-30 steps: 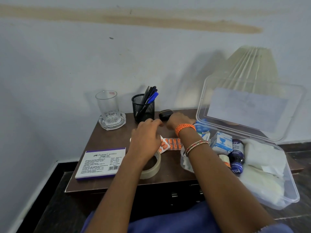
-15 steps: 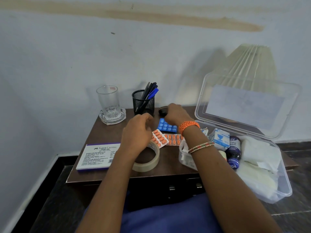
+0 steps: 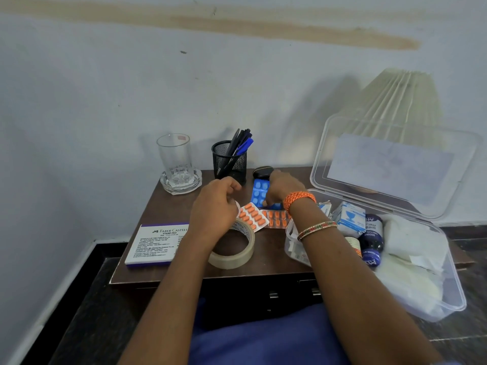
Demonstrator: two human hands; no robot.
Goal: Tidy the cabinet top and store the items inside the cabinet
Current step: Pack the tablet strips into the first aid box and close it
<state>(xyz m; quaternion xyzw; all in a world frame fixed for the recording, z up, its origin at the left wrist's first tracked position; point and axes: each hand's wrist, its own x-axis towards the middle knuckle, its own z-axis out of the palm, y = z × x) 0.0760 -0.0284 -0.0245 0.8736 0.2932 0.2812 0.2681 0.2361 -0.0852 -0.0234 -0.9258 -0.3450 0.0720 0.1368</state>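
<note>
My right hand (image 3: 286, 187) grips a blue tablet strip (image 3: 259, 192) and tilts it up off the brown cabinet top (image 3: 168, 209). My left hand (image 3: 216, 209) hovers over a roll of clear tape (image 3: 237, 255), its curled fingers pinching the near end of an orange tablet strip (image 3: 251, 216). A second orange strip (image 3: 275, 218) lies flat beside it, partly under my right wrist. An open clear plastic box (image 3: 448, 299) at the right holds cartons, small bottles and white gauze.
A glass (image 3: 174, 156) stands in a glass ashtray (image 3: 181, 184) at the back left. A black mesh pen holder (image 3: 229, 164) and a small black case (image 3: 263, 172) sit behind my hands. A stamp pad box (image 3: 155, 243) lies front left. The box lid (image 3: 395, 164) stands upright before a lampshade (image 3: 403, 96).
My right hand has drawn the blue strip out from behind and tipped it up. My left hand shifted slightly left onto the end of the orange strip.
</note>
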